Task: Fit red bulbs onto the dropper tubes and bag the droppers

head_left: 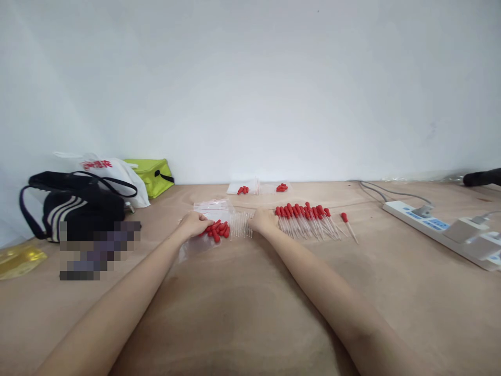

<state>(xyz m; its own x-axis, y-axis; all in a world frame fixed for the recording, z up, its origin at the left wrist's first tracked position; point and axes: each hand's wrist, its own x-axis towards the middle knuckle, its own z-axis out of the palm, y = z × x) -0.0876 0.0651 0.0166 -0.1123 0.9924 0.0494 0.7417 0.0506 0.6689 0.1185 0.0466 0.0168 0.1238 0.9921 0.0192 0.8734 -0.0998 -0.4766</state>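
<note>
On a wooden tabletop (219, 313), clear pipette tubes (240, 224) point toward the wall (282, 94), just left of the right hand (264, 221); the left hand (193, 224) touches red dropper bulbs (222, 229). Whether either pinches is unclear.

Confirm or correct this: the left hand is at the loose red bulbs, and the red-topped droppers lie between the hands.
Not between: the head view shows the red-topped droppers right of the right hand. The left hand is at the loose red bulbs.
</note>
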